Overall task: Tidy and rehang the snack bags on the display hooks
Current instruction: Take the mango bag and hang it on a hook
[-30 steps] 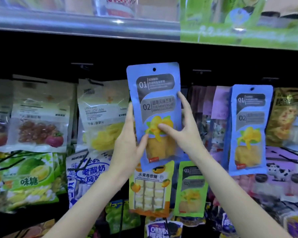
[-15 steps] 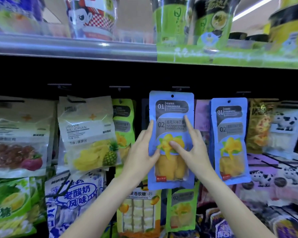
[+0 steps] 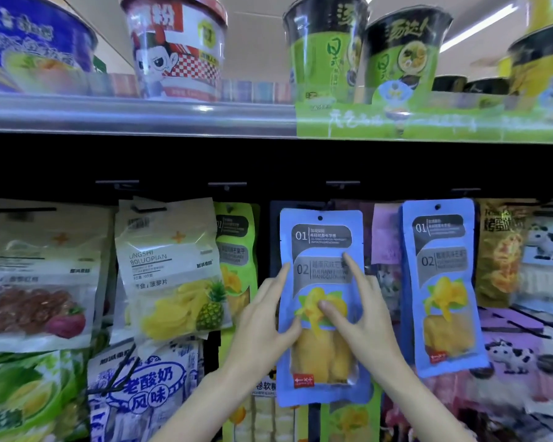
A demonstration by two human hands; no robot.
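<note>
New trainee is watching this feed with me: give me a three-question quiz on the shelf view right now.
1. True or false: both hands are on the blue mango bag.
2. Which bag hangs directly left of the held bag? A) green mango bag B) pineapple slice bag C) a purple bag
3. What stands on the shelf above the hooks?

Key
1. True: the left hand grips its left edge, and the right hand pinches its front.
2. A
3. Instant noodle cups.
</note>
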